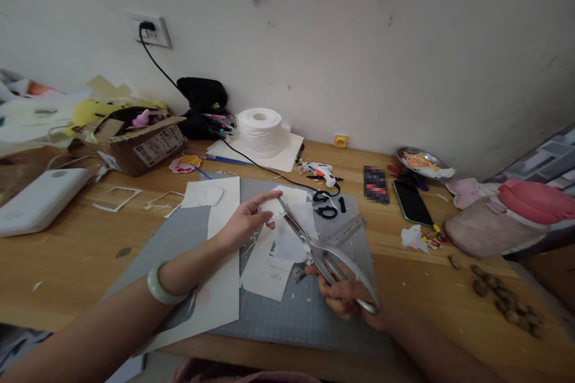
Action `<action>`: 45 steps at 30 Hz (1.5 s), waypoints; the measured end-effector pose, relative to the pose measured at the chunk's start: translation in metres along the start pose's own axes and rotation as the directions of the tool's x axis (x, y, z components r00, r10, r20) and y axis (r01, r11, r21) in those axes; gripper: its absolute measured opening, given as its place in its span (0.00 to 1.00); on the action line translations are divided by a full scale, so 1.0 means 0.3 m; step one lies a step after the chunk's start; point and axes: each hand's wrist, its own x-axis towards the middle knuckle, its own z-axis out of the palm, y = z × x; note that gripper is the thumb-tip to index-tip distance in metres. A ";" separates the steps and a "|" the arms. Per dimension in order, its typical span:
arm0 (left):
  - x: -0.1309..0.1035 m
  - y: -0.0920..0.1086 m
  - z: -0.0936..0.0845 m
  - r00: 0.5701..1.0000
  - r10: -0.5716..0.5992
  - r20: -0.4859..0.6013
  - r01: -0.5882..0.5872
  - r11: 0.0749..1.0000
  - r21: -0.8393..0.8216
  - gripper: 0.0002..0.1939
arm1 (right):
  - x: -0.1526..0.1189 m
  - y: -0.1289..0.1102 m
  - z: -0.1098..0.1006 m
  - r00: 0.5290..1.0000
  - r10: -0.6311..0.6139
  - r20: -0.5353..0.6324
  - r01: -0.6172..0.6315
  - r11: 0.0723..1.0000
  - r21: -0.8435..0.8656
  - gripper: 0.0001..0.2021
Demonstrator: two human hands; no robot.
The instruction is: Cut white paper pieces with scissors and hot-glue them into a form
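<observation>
Worktop [417, 287] bears grey cutting mat [314, 317], the landmark. Tissue roll [260, 131]: behind mat. Silver shears [335, 266]: above mat, gripped by right hand [344, 296], blades at white piece. Black scissors [327, 211]: on mat, upper right. Small white piece [272, 209]: above mat, pinched in left hand [251, 215].

Surface: light-brown wooden tabletop [431, 275]
Centre: grey gridded cutting mat [287, 323]
Right: dark-screened rectangular phone [412, 202], small brown round objects [507, 299]
Left: white rectangular device [42, 200]
</observation>
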 end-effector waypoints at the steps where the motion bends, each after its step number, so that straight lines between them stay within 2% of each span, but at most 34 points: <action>1: 0.001 0.000 -0.001 1.000 0.002 0.000 -0.002 1.000 -0.001 0.28 | 0.000 0.002 -0.001 1.000 -0.005 0.011 0.005 1.000 -0.007 0.23; 14: 0.010 -0.017 -0.011 1.000 0.002 0.014 -0.001 0.997 -0.078 0.26 | -0.002 0.006 -0.003 1.000 0.006 0.021 -0.006 1.000 0.002 0.24; 17: 0.013 -0.024 -0.012 1.000 0.007 0.015 -0.005 0.991 -0.132 0.24 | -0.004 0.001 0.000 0.999 0.003 0.035 -0.004 1.000 0.019 0.24; 23: 0.020 -0.034 -0.007 1.000 0.022 0.003 -0.021 0.966 -0.258 0.21 | -0.006 0.011 -0.010 0.992 -0.091 0.088 0.089 0.996 0.028 0.27; 31: 0.030 -0.034 -0.016 1.000 0.003 0.008 0.000 0.936 -0.353 0.22 | -0.005 0.003 -0.009 0.994 -0.048 0.093 0.045 0.998 0.032 0.27; 36: 0.036 -0.036 -0.023 1.000 -0.006 0.014 0.011 0.938 -0.346 0.20 | -0.005 0.010 -0.011 0.990 -0.091 0.106 0.090 0.996 0.015 0.26; 45: 0.025 -0.021 -0.012 0.999 -0.022 -0.043 0.009 0.959 -0.283 0.19 | -0.005 0.019 0.002 0.995 -0.080 0.056 0.081 0.997 -0.018 0.24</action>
